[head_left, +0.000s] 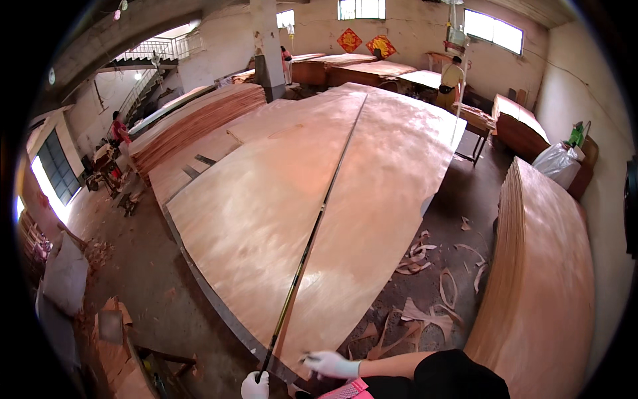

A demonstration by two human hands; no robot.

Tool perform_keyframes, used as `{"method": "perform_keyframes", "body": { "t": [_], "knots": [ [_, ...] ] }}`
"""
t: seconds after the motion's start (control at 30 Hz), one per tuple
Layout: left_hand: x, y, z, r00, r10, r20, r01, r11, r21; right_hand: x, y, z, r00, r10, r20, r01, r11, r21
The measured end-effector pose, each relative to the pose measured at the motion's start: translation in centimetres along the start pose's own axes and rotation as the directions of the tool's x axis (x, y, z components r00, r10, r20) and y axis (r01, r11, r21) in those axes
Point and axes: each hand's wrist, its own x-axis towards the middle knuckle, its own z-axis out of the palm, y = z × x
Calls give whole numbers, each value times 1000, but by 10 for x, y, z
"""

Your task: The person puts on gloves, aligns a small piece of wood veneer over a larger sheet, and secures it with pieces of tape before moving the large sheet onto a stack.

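A broad, pale reddish wood veneer sheet lies over the large table in front of me. Along its length runs a long thin dark rod, from the near edge almost to the far end. My left hand, in a white glove, is closed around the rod's near end. Just right of it, my right hand, also gloved in white, is at the sheet's near corner. Its fingers are bent together by something small and dark, too blurred to name.
Stacked veneer sheets stand at the left, and another tall stack at the right. Curled veneer scraps litter the floor between the table and the right stack. One person stands at the far right, another at the left.
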Motion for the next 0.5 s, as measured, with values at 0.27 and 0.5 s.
{"method": "perform_keyframes", "body": {
  "t": [0.27,0.5],
  "knots": [
    [25,-23,-3,851,-104,514,416,730,-541,-11,72,-67,524,-58,-850,273,956,103],
    [32,33,1,627,673,392,-412,713,-567,1,4,58,917,144,-371,25,909,416]
  ]
}}
